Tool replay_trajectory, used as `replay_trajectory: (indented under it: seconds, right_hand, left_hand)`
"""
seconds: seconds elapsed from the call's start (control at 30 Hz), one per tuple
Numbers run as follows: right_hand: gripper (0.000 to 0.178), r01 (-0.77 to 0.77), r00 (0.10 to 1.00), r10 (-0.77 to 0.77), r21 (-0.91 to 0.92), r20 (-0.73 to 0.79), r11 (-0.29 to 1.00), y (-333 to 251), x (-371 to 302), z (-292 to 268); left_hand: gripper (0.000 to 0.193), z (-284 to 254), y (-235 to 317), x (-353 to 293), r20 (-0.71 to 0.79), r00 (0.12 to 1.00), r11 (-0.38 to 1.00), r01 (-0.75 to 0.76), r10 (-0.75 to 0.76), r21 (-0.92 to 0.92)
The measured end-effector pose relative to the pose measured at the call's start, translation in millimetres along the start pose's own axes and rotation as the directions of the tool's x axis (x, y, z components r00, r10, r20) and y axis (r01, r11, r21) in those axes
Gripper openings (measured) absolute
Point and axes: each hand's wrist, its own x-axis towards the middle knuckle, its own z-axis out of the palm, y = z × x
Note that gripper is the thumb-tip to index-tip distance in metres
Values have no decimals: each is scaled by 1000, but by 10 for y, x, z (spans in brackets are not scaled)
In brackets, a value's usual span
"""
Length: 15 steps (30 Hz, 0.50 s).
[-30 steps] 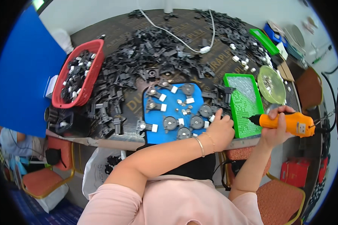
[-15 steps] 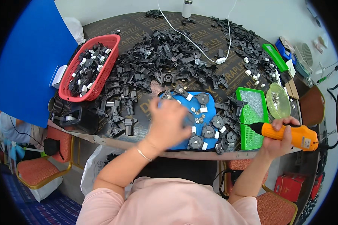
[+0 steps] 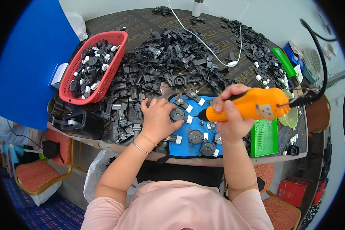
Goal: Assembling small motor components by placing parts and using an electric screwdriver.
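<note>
My right hand is wrapped around an orange electric screwdriver, held level with its dark tip pointing left. The tip ends just right of a black round wheel part with a white tab. Around the left side of that part curl the thumb and fingers of my left hand, gripping its edge. Under it lies a blue mat. More such parts rest there, among them a wheel part and another nearer me. Small metal screws lie by the screwdriver, partly hidden by my right hand.
Black plastic brackets are heaped across the table behind the mat. A red basket of black and white pieces stands at left, a green tray at right. A white cable crosses the back. The screwdriver's black cord arches at right.
My right hand has brought the screwdriver left, from beyond the green tray to over the mat. My left hand, blurred before, has settled at the round wheel part on the mat's left side.
</note>
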Motion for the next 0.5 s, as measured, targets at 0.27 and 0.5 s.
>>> replay_trajectory:
  seconds: [0.27, 0.5]
  right_hand:
    - [26, -25, 999, 26, -15, 23, 1000, 340, 107, 205]
    - [26, -21, 999, 22, -36, 46, 999, 405, 157, 260]
  left_hand:
    - [39, -27, -27, -11, 50, 999, 999, 13, -11, -47]
    - [42, -34, -30, 5, 84, 996, 998, 13, -8, -58]
